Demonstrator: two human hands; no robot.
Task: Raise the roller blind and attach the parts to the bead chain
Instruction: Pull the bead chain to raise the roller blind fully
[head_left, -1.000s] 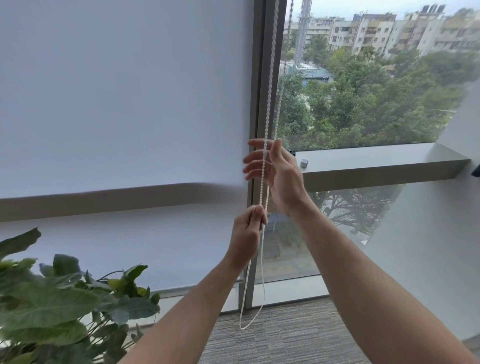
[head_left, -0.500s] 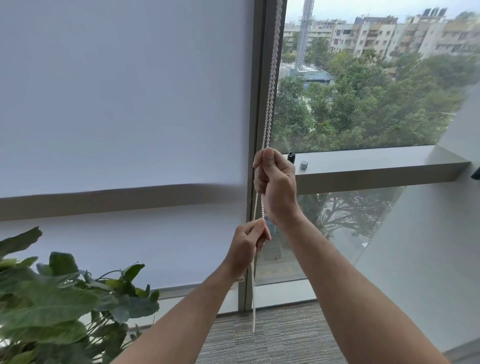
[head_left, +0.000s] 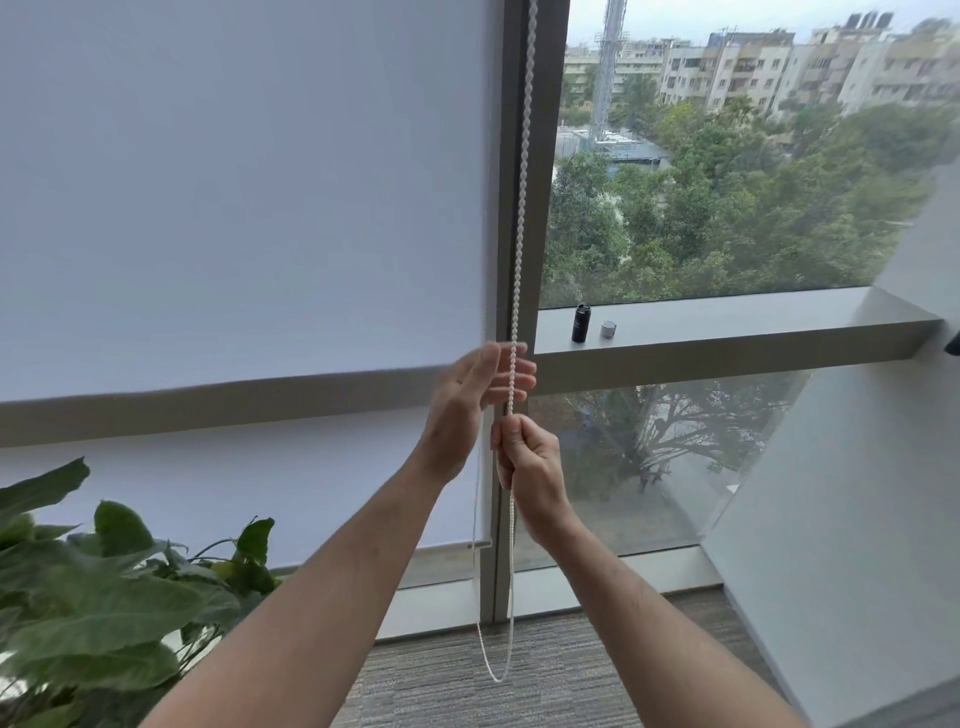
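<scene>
A white bead chain (head_left: 521, 218) hangs down the grey window post, its loop ending near the floor. My right hand (head_left: 527, 460) is closed around the chain at sill height. Just above it my left hand (head_left: 475, 395) is spread, fingers apart, with the chain running across its fingertips. The white roller blind (head_left: 244, 182) covers the left pane; its bottom bar (head_left: 478, 544) sits low, a little above the floor. On the window ledge (head_left: 727, 325) stand a black cylinder part (head_left: 582, 323) and a small silver cap (head_left: 608, 329).
A leafy potted plant (head_left: 104, 592) fills the lower left. Grey carpet (head_left: 545, 675) runs along the glass. A slanted white wall (head_left: 857, 493) closes in the right side. Trees and buildings show through the right pane.
My right hand, closed on the chain, has come down from ledge height. My left hand has let go, risen above it and spread its fingers around the chain.
</scene>
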